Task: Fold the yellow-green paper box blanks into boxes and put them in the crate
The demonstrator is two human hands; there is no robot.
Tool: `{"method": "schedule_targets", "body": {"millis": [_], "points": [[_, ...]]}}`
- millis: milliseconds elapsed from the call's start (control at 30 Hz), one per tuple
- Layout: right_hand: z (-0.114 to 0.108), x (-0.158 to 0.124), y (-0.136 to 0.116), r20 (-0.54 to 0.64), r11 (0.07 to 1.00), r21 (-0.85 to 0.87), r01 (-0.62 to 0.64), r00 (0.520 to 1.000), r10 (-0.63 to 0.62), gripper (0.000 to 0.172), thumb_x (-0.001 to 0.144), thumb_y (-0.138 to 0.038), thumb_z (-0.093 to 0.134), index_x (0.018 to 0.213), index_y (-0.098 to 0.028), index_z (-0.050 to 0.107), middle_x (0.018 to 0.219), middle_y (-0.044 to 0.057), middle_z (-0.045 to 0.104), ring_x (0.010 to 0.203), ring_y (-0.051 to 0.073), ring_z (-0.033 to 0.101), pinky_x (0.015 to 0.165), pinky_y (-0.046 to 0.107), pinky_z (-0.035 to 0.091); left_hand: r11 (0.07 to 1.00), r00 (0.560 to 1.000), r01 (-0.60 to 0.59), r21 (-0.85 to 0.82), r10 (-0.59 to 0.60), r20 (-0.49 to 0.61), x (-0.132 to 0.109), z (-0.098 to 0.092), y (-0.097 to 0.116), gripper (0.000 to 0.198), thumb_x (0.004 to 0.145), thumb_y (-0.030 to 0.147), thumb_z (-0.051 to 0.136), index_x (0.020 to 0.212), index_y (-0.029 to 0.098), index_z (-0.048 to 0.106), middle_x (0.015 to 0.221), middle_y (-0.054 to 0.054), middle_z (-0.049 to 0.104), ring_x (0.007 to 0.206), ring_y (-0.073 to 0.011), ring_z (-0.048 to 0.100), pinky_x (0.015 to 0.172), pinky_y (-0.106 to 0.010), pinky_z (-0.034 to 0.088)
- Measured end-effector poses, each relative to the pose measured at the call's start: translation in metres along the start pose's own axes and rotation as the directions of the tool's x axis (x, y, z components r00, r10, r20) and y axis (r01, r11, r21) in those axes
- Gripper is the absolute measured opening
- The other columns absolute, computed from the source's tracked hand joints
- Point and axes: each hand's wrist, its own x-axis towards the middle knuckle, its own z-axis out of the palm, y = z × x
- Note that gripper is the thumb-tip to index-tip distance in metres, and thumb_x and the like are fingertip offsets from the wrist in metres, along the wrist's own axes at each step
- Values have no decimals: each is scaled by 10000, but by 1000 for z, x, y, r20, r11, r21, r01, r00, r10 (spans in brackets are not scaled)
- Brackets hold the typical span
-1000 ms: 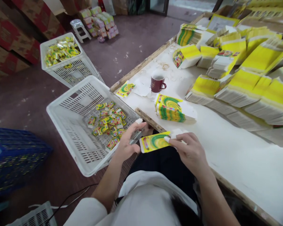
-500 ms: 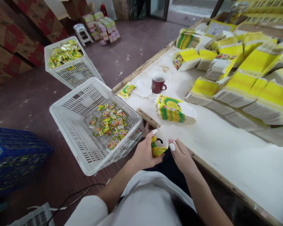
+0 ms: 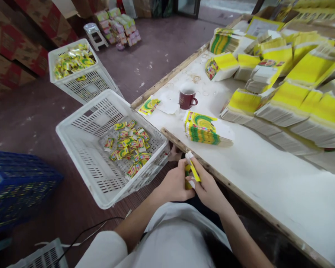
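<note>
Close to my body, at the table's [image 3: 268, 178] wooden edge, both hands are on one small yellow and green paper carton [image 3: 195, 172]. My left hand [image 3: 171, 185] wraps its body from the left. The fingers of my right hand [image 3: 209, 190] press on a yellow flap at its upper right. My fingers hide most of the carton. Just beyond them on the tabletop lies a stack of flat cartons [image 3: 203, 128], yellow and green with white ends. To the left, a white slotted crate [image 3: 80, 165] contains several small folded cartons [image 3: 130, 145].
A dark red mug [image 3: 185, 99] stands behind the stack, near one loose flat carton [image 3: 150, 105]. Large piles of yellow-topped cartons [image 3: 301, 98] cover the table's right side. A second white crate [image 3: 96, 83], a blue crate [image 3: 25, 190] and a stool [image 3: 95, 36] stand on the floor.
My right hand has moved left, close against my left hand. The carton's white opening faced up before; now a yellow flap shows between my fingers. The view has shifted slightly.
</note>
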Motion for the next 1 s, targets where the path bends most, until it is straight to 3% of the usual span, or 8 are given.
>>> {"method": "schedule_targets", "body": {"millis": [100,167,267,367,500,633,800,1000], "points": [[2,5,2,-76,989,-121,81,993,-90,579,911,-123,454,1470,-266,511,1489,80,553,1382,243,524,1165,465,439,999,974,-49,-12,45,-220,2,7,-4,856,624,244,789,1357,216,347,1140,-105,585,1014,-296,627,861,-431,518],[-1,8,6,-201,987,-142,78,974,-106,558,926,-134,457,1463,-271,516,1452,85,588,1334,252,572,1120,466,489,1000,933,3,-18,-9,-360,3,8,-5,874,557,290,874,1303,212,425,1226,-134,551,1129,-330,574,972,-495,479],[-9,9,11,-340,980,-196,27,936,-94,594,969,-167,435,1549,-276,372,1478,123,555,1309,274,593,1069,493,523,965,909,117,-236,-200,-366,2,3,-5,754,560,360,913,1180,214,510,1139,-89,609,1053,-290,613,945,-477,500],[-13,6,12,-215,941,-324,98,961,-174,709,972,-189,457,1616,-269,172,1596,162,383,1449,324,427,1102,538,479,830,889,94,-550,-318,-329,2,-4,-8,678,618,355,890,1161,229,504,969,-14,639,865,-202,654,805,-370,552],[-10,1,12,-3,868,-438,232,966,-260,823,967,-153,457,1625,-291,-18,1675,159,183,1509,340,309,1085,517,505,747,812,19,-664,-399,-425,4,-12,-13,674,605,307,901,1137,230,494,904,26,620,784,-151,648,739,-298,557],[-8,2,15,-33,840,-483,249,953,-301,814,946,-61,392,1620,-350,39,1657,140,245,1483,323,372,1048,484,539,752,770,-45,-658,-393,-502,3,-13,-14,564,626,278,887,1046,217,516,939,26,603,795,-123,630,724,-254,544],[-7,6,13,-54,840,-464,281,938,-344,763,963,-131,474,1611,-364,144,1599,161,341,1390,329,503,1044,496,536,759,729,-85,-646,-394,-559,1,-13,-15,466,706,310,840,1043,202,537,933,11,635,836,-124,624,770,-251,533],[1,12,9,69,824,-500,265,961,-267,786,950,-49,412,1619,-322,102,1665,198,118,1480,374,358,983,487,573,766,768,7,-643,-416,-487,0,-12,-15,428,749,368,810,1047,209,547,842,39,617,719,-112,609,677,-230,518]]}}
